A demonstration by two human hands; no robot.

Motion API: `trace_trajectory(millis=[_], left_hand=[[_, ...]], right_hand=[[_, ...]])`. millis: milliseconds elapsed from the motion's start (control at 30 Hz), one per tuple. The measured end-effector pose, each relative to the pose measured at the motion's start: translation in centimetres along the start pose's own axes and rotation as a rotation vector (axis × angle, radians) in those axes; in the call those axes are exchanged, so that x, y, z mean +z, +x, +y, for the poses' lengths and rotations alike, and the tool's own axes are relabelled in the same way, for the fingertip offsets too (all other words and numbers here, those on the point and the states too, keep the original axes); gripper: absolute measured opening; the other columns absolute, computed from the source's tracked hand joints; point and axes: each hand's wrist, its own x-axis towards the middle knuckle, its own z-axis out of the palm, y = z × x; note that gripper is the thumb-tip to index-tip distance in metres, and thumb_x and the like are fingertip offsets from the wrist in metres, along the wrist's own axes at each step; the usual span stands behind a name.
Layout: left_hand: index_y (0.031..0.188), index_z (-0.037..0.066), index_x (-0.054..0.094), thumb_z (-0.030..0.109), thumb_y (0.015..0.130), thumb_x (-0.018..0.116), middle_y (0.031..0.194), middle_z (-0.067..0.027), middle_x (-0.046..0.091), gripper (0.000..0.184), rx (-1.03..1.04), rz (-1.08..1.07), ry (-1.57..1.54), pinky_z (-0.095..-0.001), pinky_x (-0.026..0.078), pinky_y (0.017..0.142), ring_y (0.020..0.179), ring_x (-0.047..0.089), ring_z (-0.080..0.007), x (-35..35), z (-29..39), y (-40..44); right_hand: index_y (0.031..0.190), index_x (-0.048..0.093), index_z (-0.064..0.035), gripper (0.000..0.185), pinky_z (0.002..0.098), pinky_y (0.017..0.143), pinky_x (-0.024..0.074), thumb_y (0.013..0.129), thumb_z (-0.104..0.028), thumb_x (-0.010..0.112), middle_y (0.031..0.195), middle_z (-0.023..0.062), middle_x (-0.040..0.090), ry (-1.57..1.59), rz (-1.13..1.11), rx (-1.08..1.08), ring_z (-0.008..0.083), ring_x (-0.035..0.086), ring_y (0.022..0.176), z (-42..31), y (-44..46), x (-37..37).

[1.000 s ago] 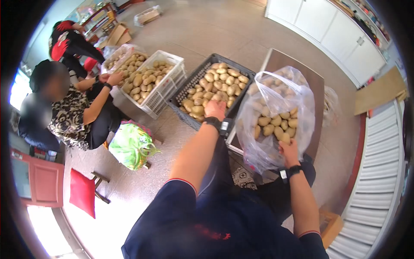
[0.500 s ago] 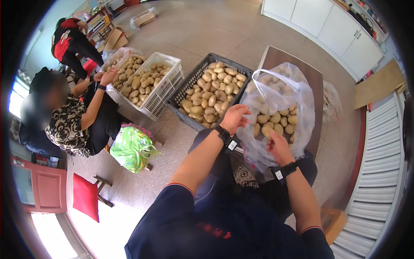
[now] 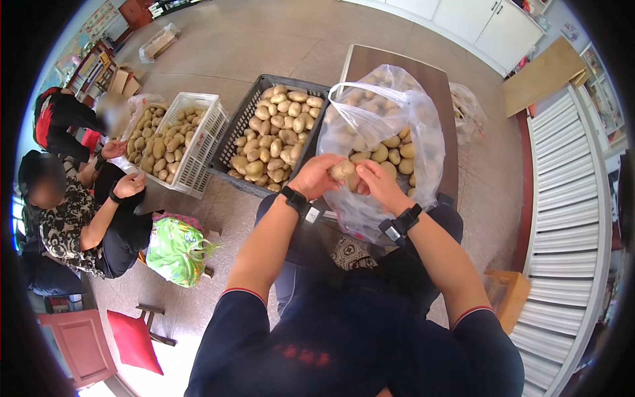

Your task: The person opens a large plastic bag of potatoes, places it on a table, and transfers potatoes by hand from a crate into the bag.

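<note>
Between my two hands is a pale tan potato [image 3: 342,171], held just over the near rim of a clear plastic bag [image 3: 430,126]. My left hand [image 3: 313,177] grips the potato from the left, fingers curled round it. From the right, the bent fingers and thumb of my right hand [image 3: 382,188] close on its other side; part of the grip is hidden. More potatoes [image 3: 395,156] lie inside the open bag beyond my hands. The bag rests on a brown low table [image 3: 433,86].
A black crate [image 3: 228,149] full of potatoes stands left of the bag, and a white crate [image 3: 210,139] of potatoes beyond it. Two people sit or bend at the far left. A green bag [image 3: 175,251] and red cushion [image 3: 134,341] are nearer. A white radiator [image 3: 562,218] runs along the right.
My right hand has lifted a potato out of the bag and brought it to my left hand, which has closed on it. The camera view has turned right.
</note>
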Motion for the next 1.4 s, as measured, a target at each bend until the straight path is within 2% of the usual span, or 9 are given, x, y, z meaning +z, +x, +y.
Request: trace_trajectory(millis=[67,100,233,300,567,700,900,1033,1400], left_hand=[[0.109,0.004,0.061,0.030,0.099,0.052,0.091,-0.0068,0.067,0.029,0.012,0.021,-0.032,-0.0263,0.051,0.055,0.067,0.063,-0.0166,-0.2,0.1,0.1],[0.108,0.004,0.061,0.030,0.098,0.052,0.091,-0.0071,0.067,0.029,0.044,0.090,-0.068,-0.0270,0.051,0.055,0.067,0.064,-0.0175,-0.1,0.3,0.1],[0.109,0.004,0.060,0.028,0.098,0.051,0.093,-0.0080,0.065,0.028,0.141,0.269,-0.196,-0.0305,0.050,0.058,0.071,0.063,-0.0215,-1.3,0.2,0.5],[0.110,0.004,0.059,0.028,0.099,0.050,0.093,-0.0083,0.065,0.028,0.159,0.348,-0.257,-0.0309,0.050,0.060,0.072,0.063,-0.0223,-1.9,0.3,0.8],[0.118,0.000,0.054,0.022,0.097,0.053,0.105,-0.0176,0.061,0.031,0.323,0.598,-0.539,-0.0434,0.055,0.074,0.088,0.063,-0.0325,-5.2,-0.3,2.1],[0.115,0.002,0.055,0.020,0.095,0.053,0.103,-0.0152,0.063,0.027,0.297,0.698,-0.587,-0.0418,0.057,0.066,0.082,0.063,-0.0316,-5.2,0.9,1.9],[0.117,0.001,0.054,0.020,0.096,0.055,0.103,-0.0166,0.061,0.028,0.302,0.816,-0.565,-0.0440,0.057,0.070,0.085,0.062,-0.0320,-6.6,1.8,1.6],[0.117,0.001,0.055,0.018,0.095,0.054,0.107,-0.0167,0.060,0.027,0.336,0.840,-0.496,-0.0427,0.058,0.068,0.086,0.062,-0.0320,-7.6,2.0,1.3],[0.119,0.001,0.052,0.011,0.095,0.050,0.116,-0.0173,0.057,0.027,0.390,0.948,-0.556,-0.0433,0.061,0.070,0.092,0.062,-0.0350,-9.4,2.2,0.3]], right_hand=[[0.117,0.059,-0.0004,0.034,0.0234,0.063,0.0459,0.100,-0.029,0.050,0.084,0.0019,0.062,-0.178,0.164,0.015,0.0081,0.058,0.072,0.6,0.2,-1.4],[0.106,0.063,0.0011,0.032,0.0306,0.069,0.0509,0.098,-0.027,0.052,0.084,0.0097,0.068,-0.302,0.252,0.003,0.0189,0.066,0.077,1.5,0.2,-2.5],[0.097,0.066,0.0020,0.031,0.0404,0.074,0.0521,0.094,-0.025,0.051,0.087,0.0189,0.069,-0.726,0.360,-0.089,0.0326,0.067,0.083,5.5,-0.3,-6.3],[0.096,0.067,0.0012,0.030,0.0474,0.080,0.0503,0.090,-0.022,0.049,0.094,0.0239,0.066,-1.047,0.278,0.023,0.0419,0.063,0.089,6.0,-1.6,-6.9],[0.087,0.069,-0.0087,0.021,0.0496,0.078,0.0505,0.083,-0.024,0.055,0.093,0.0170,0.069,-1.203,0.190,0.135,0.0384,0.065,0.092,9.6,-2.9,-7.9],[0.092,0.071,-0.0100,0.026,0.0472,0.080,0.0514,0.077,-0.030,0.065,0.096,0.0167,0.070,-1.256,0.043,0.182,0.0372,0.065,0.093,9.2,-3.3,-8.0],[0.102,0.070,-0.0105,0.036,0.0454,0.086,0.0513,0.077,-0.036,0.070,0.104,0.0161,0.068,-1.276,-0.014,0.221,0.0355,0.064,0.100,7.4,-4.5,-6.5],[0.107,0.067,-0.0137,0.037,0.0483,0.085,0.0515,0.075,-0.032,0.073,0.108,0.0168,0.059,-1.452,0.027,0.081,0.0374,0.063,0.101,7.3,-5.7,-5.6],[0.110,0.056,-0.0063,0.047,0.0488,0.080,0.0533,0.074,-0.030,0.075,0.108,0.0179,0.058,-1.482,0.137,0.083,0.0377,0.064,0.098,7.6,-6.0,-3.8]])
